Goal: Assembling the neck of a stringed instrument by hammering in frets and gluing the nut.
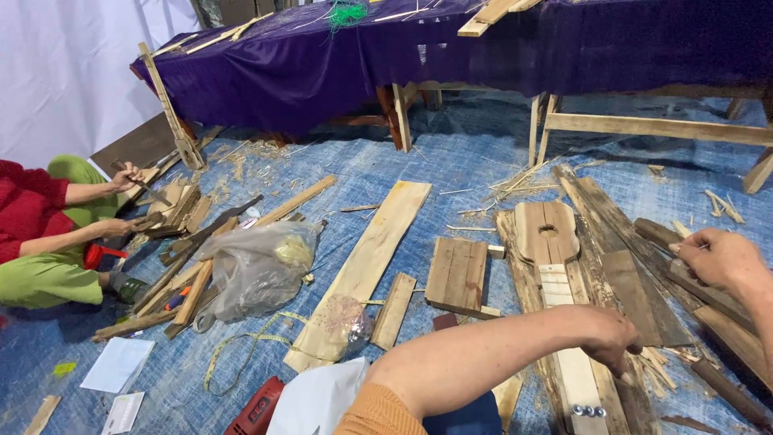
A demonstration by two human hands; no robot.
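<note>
Pale wood forms a small guitar-shaped piece (552, 266) lying on dark planks (644, 266) over a blue tarp (451, 161). The left hand (613, 338) presses its neck, grip closed on it; the right hand (719, 256) clasps a plank just beside. A co-worker (48, 234) carves nearby.

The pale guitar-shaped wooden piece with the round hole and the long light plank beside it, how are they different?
The pale guitar-shaped wooden piece has a rounded body, a round hole and a narrow neck; the long light plank is a plain straight board with no hole. The guitar-shaped piece rests on dark old boards under the left hand; the plank lies on the blue tarpaulin, untouched. Both are pale wood, lying flat.
</note>
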